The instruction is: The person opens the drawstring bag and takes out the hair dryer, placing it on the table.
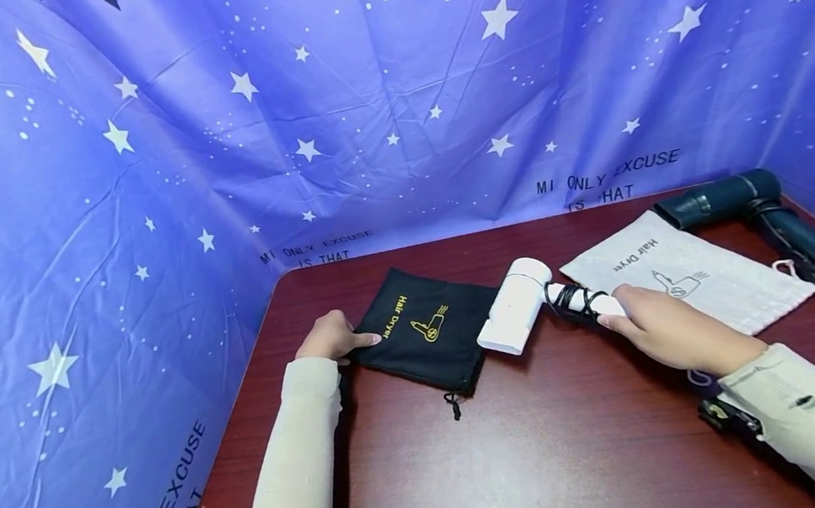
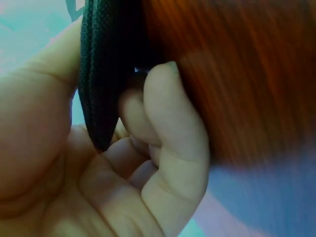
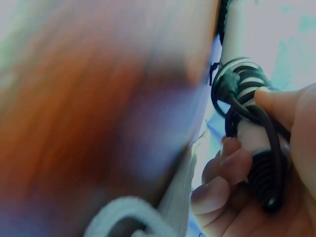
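Note:
At the left of the table, a black drawstring bag (image 1: 416, 328) with yellow "Hair Dryer" print lies flat. My left hand (image 1: 331, 338) pinches its left corner, thumb on top and fingers beneath; the left wrist view shows the bag's dark edge (image 2: 101, 74) between them. My right hand (image 1: 668, 329) grips the handle of a white hair dryer (image 1: 515, 309), whose head is over or against the bag's right edge. Black cord (image 3: 252, 94) is wound round that handle, as seen in the right wrist view.
A white drawstring bag (image 1: 681, 273) with "Hair Dryer" print lies at the right, partly behind my right hand. Beyond it, a dark green hair dryer (image 1: 733, 200) rests near the table's back right corner. Star-patterned blue cloth (image 1: 390, 105) hangs behind the reddish-brown table (image 1: 462, 466).

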A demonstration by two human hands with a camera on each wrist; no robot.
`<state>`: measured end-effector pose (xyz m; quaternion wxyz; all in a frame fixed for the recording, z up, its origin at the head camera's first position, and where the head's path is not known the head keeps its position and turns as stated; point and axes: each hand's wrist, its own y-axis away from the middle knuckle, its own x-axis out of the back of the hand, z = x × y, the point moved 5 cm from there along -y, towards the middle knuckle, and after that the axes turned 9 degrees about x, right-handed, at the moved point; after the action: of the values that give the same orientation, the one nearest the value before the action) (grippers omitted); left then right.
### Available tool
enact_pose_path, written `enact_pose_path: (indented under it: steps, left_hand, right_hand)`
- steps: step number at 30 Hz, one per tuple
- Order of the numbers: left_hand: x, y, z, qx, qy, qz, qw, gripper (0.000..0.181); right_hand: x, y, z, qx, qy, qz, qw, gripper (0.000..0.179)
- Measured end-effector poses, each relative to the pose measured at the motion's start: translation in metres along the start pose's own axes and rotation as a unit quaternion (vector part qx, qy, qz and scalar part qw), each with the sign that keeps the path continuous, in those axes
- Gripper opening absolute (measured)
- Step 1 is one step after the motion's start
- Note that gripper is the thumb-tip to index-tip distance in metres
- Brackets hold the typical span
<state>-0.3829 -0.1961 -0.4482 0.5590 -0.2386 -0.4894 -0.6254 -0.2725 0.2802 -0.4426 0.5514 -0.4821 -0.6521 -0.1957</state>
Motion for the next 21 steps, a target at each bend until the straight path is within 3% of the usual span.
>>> enact_pose_path:
  steps: [21]
  left_hand:
    - [-0.001, -0.002, -0.001, 0.006, 0.006, -0.002, 1.0000, 0.048]
  right_hand:
    - [0.004, -0.022, -0.002, -0.078, -0.009, 0.027, 0.9965, 0.033]
